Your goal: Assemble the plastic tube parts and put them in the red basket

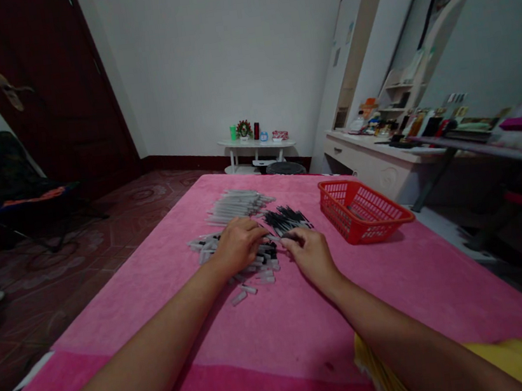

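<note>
Both my hands rest on a heap of small pen-like parts in the middle of a pink cloth-covered table [277,321]. My left hand [237,245] lies curled over a pile of grey and black pieces [262,260], fingers closed on them. My right hand [311,254] pinches at the near end of a fan of thin black sticks [287,219]. What each hand grips is too small to name. A bundle of grey tubes [236,205] lies farther back. Loose grey caps [238,298] lie near my left wrist.
A red plastic basket [362,211] stands to the right of the piles. A dresser with bottles [379,141] lines the right wall, a small white table [257,145] stands at the back, and a dark chair [4,184] and door [49,88] are on the left.
</note>
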The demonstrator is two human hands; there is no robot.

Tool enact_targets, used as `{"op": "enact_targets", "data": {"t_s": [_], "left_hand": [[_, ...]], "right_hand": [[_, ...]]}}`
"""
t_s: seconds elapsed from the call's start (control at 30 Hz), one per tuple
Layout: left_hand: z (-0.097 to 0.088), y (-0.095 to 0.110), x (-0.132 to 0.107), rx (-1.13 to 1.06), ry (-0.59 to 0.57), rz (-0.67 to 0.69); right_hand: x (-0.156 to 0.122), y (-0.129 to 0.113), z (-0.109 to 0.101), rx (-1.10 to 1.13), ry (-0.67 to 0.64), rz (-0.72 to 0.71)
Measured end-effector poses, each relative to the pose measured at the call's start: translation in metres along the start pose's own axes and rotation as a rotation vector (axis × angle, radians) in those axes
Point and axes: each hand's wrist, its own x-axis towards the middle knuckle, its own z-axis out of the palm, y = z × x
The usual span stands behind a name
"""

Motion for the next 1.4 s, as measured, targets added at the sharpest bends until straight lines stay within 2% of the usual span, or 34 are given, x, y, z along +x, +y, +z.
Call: {"op": "enact_targets", "data": {"t_s": [0.2, 0.43, 0.57, 0.7, 0.83, 1.0, 1.1, 1.23, 1.4], "left_hand": [[-0.0004, 0.0026, 0.0016, 0.007, 0.004, 0.011], [0.0057, -0.0007, 0.0004, 0.003, 0.014, -0.072], [0.0067, -0.0001, 0.0002, -0.021, 0.016, -0.068], [0.0062, -0.0019, -0.0007, -0.016, 0.007, -0.08], [0.0068, -0.0047, -0.0015, -0.01, 0.002, -0.086], [0.0073, -0.0052, -0.0006, -0.025, 0.017, -0.095], [0.0062, -0.0041, 0.0003, -0.036, 0.018, -0.09], [0.0058, -0.0033, 0.0005, -0.032, 0.003, -0.095], [0.0078, -0.0042, -0.0001, -0.037, 0.007, -0.078]], "right_hand": [[0.0001, 0.0003, -0.001, 0.063, -0.135, 0.118], [0.0013, -0.0009, -0.0006, 0.145, -0.099, 0.078], [0.0009, 0.0003, -0.0017, 0.139, -0.173, 0.082], [0.0014, 0.0012, -0.0017, 0.199, -0.127, 0.104], [0.0018, 0.0045, -0.0007, 0.136, -0.178, 0.09], [0.0013, 0.0054, -0.0002, 0.153, -0.147, 0.068], [0.0017, 0.0022, -0.0013, 0.156, -0.177, 0.083], [0.003, -0.0007, -0.0019, 0.167, -0.13, 0.084], [0.0037, 0.0009, -0.0002, 0.201, -0.185, 0.121]]}}
